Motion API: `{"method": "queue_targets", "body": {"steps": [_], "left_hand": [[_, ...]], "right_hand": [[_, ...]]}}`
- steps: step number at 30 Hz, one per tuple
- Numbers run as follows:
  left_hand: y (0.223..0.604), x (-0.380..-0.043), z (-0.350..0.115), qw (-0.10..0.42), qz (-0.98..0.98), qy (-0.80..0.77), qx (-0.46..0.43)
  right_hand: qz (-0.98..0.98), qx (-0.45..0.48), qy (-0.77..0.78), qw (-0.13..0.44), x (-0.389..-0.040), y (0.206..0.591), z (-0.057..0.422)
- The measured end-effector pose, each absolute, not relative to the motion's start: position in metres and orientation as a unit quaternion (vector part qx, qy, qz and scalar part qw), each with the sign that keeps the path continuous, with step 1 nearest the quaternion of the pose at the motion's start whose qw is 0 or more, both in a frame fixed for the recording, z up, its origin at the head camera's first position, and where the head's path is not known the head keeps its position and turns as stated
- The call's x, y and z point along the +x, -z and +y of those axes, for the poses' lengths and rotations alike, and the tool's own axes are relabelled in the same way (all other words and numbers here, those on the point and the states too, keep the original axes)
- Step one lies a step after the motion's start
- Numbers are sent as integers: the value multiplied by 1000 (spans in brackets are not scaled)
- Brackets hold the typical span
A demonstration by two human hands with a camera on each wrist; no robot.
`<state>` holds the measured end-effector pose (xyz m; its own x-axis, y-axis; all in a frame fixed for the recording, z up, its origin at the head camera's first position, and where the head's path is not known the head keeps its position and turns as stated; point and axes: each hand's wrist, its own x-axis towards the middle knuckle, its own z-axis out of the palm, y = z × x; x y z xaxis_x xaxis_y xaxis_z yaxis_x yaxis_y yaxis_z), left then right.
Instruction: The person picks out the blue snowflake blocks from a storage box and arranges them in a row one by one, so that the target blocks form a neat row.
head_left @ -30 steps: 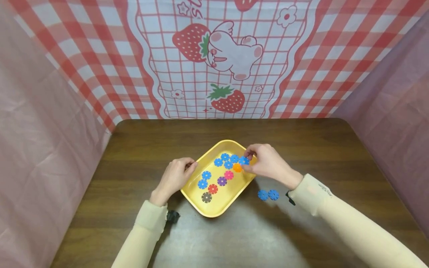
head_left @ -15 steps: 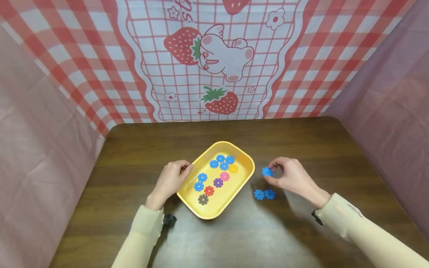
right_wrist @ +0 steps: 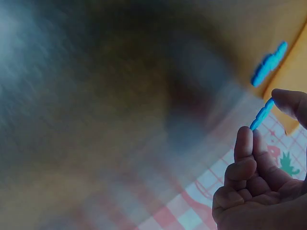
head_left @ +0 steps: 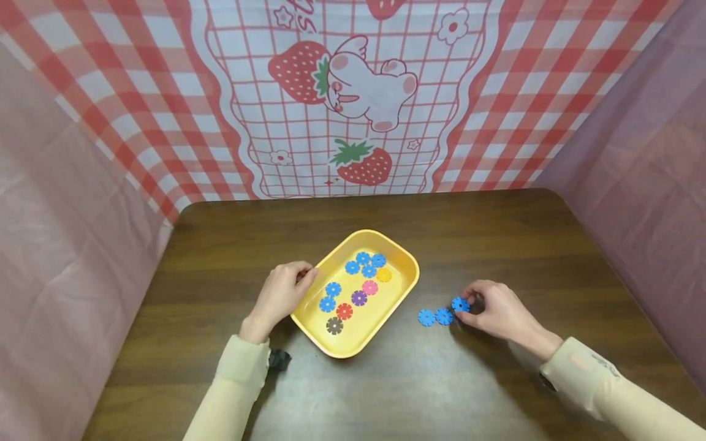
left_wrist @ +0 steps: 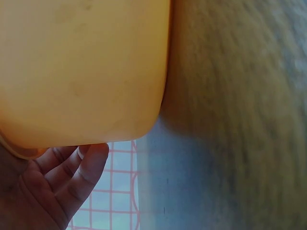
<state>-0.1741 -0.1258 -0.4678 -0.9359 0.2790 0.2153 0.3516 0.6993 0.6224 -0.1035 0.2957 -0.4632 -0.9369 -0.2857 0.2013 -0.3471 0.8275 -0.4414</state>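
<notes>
My left hand (head_left: 277, 298) grips the left rim of a yellow plastic tray (head_left: 377, 311). In the left wrist view its fingers curl at the edge of the tray wall (left_wrist: 86, 76). My right hand (head_left: 501, 313) pinches a blue notched disc (head_left: 460, 304) by its edges between thumb and fingers, just right of two blue discs (head_left: 435, 317) lying side by side on the table. The right wrist view shows the pinched disc (right_wrist: 262, 116) edge-on. Inside the tray are several blue discs (head_left: 362, 258), plus a yellow (head_left: 384, 275), a pink (head_left: 370, 288), a purple (head_left: 359, 298), a red (head_left: 344, 311) and a dark brown disc (head_left: 334, 326).
Everything rests on a dark wooden table (head_left: 480, 226). A red-and-white checked cloth (head_left: 474, 165) with strawberry prints hangs behind its far edge. Pink curtains (head_left: 634, 153) hang on both sides.
My right hand has lifted a blue disc out of the tray and carried it right and toward me, beside the two on the table. The left hand stays at the rim.
</notes>
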Motion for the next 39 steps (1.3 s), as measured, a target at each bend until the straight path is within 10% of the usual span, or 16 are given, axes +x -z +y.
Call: {"method": "queue_targets", "body": {"steps": [39], "left_hand": [[465, -174, -126, 40, -922, 348, -164]], "right_hand": [[-962, 147, -230, 21, -104, 464, 301]]}}
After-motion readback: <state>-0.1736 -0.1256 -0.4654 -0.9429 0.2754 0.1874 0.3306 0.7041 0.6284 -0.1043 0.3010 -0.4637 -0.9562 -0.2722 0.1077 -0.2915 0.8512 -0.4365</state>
